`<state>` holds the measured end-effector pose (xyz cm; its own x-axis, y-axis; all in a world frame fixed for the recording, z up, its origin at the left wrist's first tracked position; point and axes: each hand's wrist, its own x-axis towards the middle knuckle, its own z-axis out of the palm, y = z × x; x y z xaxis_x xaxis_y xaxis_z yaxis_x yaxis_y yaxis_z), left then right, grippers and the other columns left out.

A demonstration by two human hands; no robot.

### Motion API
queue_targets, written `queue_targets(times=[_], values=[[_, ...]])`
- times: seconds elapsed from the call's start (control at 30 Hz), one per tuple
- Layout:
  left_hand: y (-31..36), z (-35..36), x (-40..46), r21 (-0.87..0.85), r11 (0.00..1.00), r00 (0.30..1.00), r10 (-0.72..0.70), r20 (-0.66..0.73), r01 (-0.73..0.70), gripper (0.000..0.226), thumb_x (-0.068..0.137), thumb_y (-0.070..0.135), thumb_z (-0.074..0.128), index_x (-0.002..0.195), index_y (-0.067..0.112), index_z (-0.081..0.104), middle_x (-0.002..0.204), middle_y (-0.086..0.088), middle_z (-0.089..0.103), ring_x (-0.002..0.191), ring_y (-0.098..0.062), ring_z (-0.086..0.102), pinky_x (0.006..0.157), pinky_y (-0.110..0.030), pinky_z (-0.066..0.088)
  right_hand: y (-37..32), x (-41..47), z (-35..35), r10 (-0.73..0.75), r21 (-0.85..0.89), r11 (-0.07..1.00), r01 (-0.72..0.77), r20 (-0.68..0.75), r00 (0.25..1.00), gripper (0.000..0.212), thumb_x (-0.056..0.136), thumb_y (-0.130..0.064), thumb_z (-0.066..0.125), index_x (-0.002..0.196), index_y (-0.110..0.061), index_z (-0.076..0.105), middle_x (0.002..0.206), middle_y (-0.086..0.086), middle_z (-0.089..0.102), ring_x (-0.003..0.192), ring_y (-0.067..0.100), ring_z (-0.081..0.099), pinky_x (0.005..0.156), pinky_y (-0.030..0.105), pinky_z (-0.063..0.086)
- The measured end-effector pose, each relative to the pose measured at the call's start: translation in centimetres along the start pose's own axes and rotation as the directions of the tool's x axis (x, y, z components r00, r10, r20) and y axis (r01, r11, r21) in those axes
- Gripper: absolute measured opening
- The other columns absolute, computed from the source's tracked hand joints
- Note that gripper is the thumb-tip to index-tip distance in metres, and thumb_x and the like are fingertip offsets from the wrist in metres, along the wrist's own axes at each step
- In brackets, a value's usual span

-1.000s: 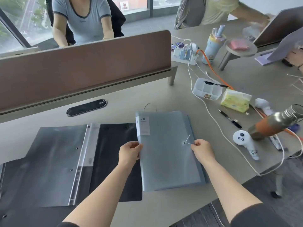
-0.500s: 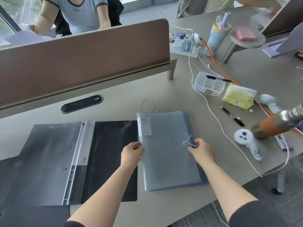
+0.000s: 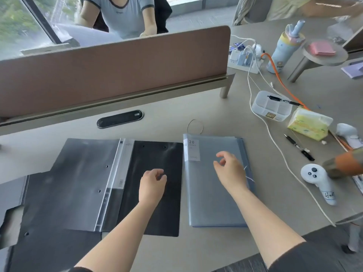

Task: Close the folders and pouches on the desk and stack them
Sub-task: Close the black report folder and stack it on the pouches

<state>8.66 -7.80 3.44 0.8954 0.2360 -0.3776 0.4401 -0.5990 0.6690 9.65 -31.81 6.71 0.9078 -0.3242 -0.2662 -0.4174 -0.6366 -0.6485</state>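
At the lower centre of the frame my left hand (image 3: 152, 186) hangs over the black right-hand cover of the open black folder (image 3: 94, 185), fingers loosely curled and holding nothing. My right hand (image 3: 230, 169) hovers just right of it over the closed blue-grey display book (image 3: 214, 181), fingers half bent, also empty; I cannot tell whether either hand touches the cover beneath it. The display book lies flat at centre right, just beside the black folder's right edge, its white "20" label (image 3: 192, 150) at the upper left corner and a thin white string showing past my right wrist. The black folder lies spread open, its clear spine strip running up the middle, and overlaps another dark folder (image 3: 11, 195) at the lower left edge. To the right, on the desk (image 3: 165, 124), sit a white handheld controller (image 3: 319, 183), a black pen (image 3: 298, 147) and a white cable (image 3: 275, 142). Further up the right side are a yellow tissue pack (image 3: 310, 125) and a clear plastic organiser box (image 3: 272, 106). Beyond the folders, a black oval cable grommet (image 3: 119, 118) sits below the brown desk divider (image 3: 110, 71). Behind the divider, at the top of the frame, a person in a grey-blue T-shirt (image 3: 125, 14) is seated.
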Motion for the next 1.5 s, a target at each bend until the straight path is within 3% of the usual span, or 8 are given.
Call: queue_targets(times=[0.23, 0.37, 0.53, 0.67, 0.87, 1.1, 1.33, 1.5], values=[[-6.1, -6.0, -0.7, 0.273, 0.962, 0.989, 0.027, -0.146, 0.014, 0.044, 0.094, 0.024, 0.059, 0.138, 0.02, 0.054, 0.146, -0.003, 0.047, 0.134, -0.028, 0.037, 0.106, -0.045, 0.041, -6.9, -4.0, 6.7, -0.122, -0.014, 0.991, 0.133, 0.307, 0.944, 0.04, 0.097, -0.025, 0.049, 0.137, -0.021, 0.053, 0.12, -0.002, 0.063, 0.111, 0.019, 0.058, 0.086, 0.031, 0.046], [-9.2, -8.3, -1.3, 0.376, 0.925, 0.992, -0.013, -0.129, 0.061, 0.055, 0.09, 0.034, 0.063, 0.142, 0.025, 0.047, 0.156, -0.007, 0.034, 0.144, -0.032, 0.026, 0.112, -0.048, 0.033, -8.0, -6.8, 10.9, -0.103, -0.11, 0.98, 0.163, 0.418, 0.903, 0.057, 0.097, -0.03, 0.049, 0.152, -0.019, 0.033, 0.155, 0.003, 0.036, 0.132, 0.024, 0.048, 0.103, 0.036, 0.042], [-12.3, -10.0, -1.7, 0.476, 0.878, 0.996, -0.01, -0.084, 0.048, 0.072, 0.088, 0.045, 0.064, 0.15, 0.028, 0.032, 0.161, -0.007, 0.022, 0.149, -0.031, 0.016, 0.116, -0.048, 0.024, -8.3, -8.3, 13.8, 0.033, -0.208, 0.977, 0.054, 0.395, 0.918, 0.067, 0.096, -0.033, 0.048, 0.155, -0.022, 0.018, 0.165, 0.011, 0.006, 0.141, 0.032, 0.036, 0.104, 0.041, 0.044], [-13.9, -10.4, -1.6, 0.535, 0.844, 1.0, -0.006, -0.028, 0.02, 0.081, 0.086, 0.053, 0.062, 0.154, 0.033, 0.021, 0.164, -0.008, 0.014, 0.15, -0.031, 0.011, 0.117, -0.05, 0.019, -8.3, -8.7, 14.9, 0.123, -0.198, 0.978, -0.057, 0.337, 0.933, 0.072, 0.096, -0.031, 0.049, 0.157, -0.023, 0.011, 0.166, 0.015, -0.004, 0.147, 0.034, 0.026, 0.106, 0.04, 0.042], [-14.7, -10.6, -1.6, 0.532, 0.846, 0.999, 0.046, -0.024, -0.026, 0.083, 0.085, 0.056, 0.063, 0.154, 0.034, 0.021, 0.164, -0.006, 0.015, 0.15, -0.03, 0.014, 0.118, -0.047, 0.023, -8.1, -8.7, 16.2, 0.209, -0.129, 0.974, -0.186, 0.203, 0.956, 0.072, 0.093, -0.026, 0.052, 0.156, -0.017, 0.017, 0.161, 0.019, 0.014, 0.149, 0.034, 0.019, 0.116, 0.045, 0.03], [-15.3, -11.3, -1.5, 0.551, 0.834, 0.998, 0.062, -0.024, -0.038, 0.086, 0.084, 0.062, 0.06, 0.154, 0.037, 0.018, 0.165, -0.003, 0.014, 0.15, -0.028, 0.014, 0.118, -0.045, 0.023, -8.9, -8.1, 16.6, 0.259, 0.087, 0.96, -0.268, 0.105, 0.96, 0.067, 0.089, -0.014, 0.053, 0.151, -0.015, 0.031, 0.154, 0.012, 0.032, 0.143, 0.032, 0.028, 0.113, 0.048, 0.034], [-16.6, -12.2, -1.3, 0.561, 0.828, 0.998, 0.03, -0.055, 0.006, 0.094, 0.08, 0.068, 0.06, 0.156, 0.033, 0.016, 0.167, -0.001, 0.012, 0.152, -0.027, 0.012, 0.118, -0.05, 0.023, -9.5, -6.6, 16.9, 0.236, 0.139, 0.959, -0.248, 0.094, 0.967, 0.068, 0.085, -0.011, 0.053, 0.15, -0.016, 0.033, 0.152, 0.006, 0.036, 0.142, 0.028, 0.032, 0.112, 0.049, 0.036], [-17.1, -12.4, -1.2, 0.555, 0.831, 0.997, 0.027, -0.073, 0.018, 0.094, 0.081, 0.068, 0.06, 0.156, 0.033, 0.016, 0.167, -0.001, 0.012, 0.152, -0.027, 0.012, 0.118, -0.05, 0.022, -9.5, -5.6, 16.8, 0.263, 0.218, 0.937, -0.272, 0.072, 0.962, 0.067, 0.082, -0.006, 0.05, 0.147, -0.02, 0.04, 0.151, 0.0, 0.041, 0.134, 0.028, 0.042, 0.102, 0.051, 0.047]])
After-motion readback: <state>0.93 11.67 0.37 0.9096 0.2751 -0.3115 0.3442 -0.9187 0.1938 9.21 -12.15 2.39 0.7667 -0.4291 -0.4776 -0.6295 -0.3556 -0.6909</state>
